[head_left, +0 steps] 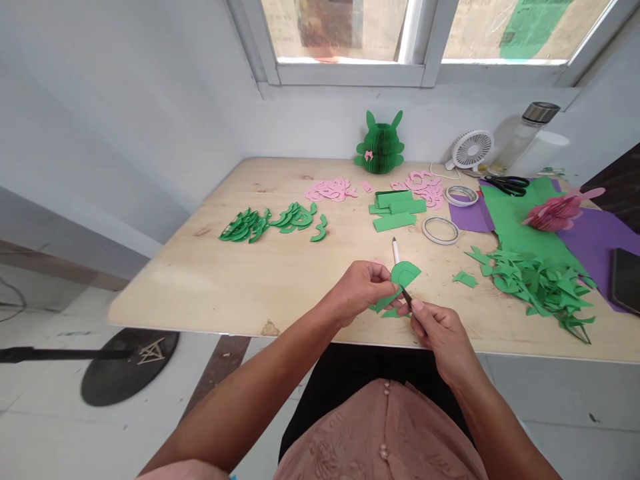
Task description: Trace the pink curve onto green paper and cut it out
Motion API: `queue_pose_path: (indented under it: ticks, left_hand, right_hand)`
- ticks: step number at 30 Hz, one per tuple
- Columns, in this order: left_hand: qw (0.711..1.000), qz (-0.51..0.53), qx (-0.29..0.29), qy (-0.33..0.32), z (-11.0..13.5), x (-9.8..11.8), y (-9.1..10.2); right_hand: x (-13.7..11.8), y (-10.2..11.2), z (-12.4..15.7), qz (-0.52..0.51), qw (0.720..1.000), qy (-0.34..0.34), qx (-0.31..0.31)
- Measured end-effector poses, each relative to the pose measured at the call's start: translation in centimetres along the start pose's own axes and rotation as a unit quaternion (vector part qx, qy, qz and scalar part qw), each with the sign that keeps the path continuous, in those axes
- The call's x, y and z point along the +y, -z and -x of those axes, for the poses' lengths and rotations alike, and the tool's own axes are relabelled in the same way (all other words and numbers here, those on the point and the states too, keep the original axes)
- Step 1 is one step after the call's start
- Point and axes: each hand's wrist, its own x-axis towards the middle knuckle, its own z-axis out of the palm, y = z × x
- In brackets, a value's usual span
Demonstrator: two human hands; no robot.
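Near the table's front edge, my left hand [367,288] pinches a piece of green paper [406,272] with a curved outline drawn on it. My right hand [440,327] is closed on a pair of dark scissors [407,297], whose blades meet the paper's lower edge; the handles are mostly hidden by my fingers. Below my hands lie more green paper pieces [393,313], partly covered. A white pen [395,250] rests on the table just beyond the paper.
Cut green curved pieces [245,225] and pink pieces [331,190] lie in piles. Green strips [395,212], tape rolls [440,231] and green scraps [545,287] are around. A green paper figure [381,148], fan [473,150], bottle [523,137] and black scissors [507,185] stand or lie farther back.
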Motion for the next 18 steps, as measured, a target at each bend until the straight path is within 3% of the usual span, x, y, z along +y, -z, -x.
queue_pose_path:
  ticks: [18]
  left_hand:
    - [1.0, -0.01, -0.006, 0.007, 0.22, -0.05, 0.13]
  right_hand:
    - [0.24, -0.31, -0.05, -0.007, 1.0, 0.004, 0.013]
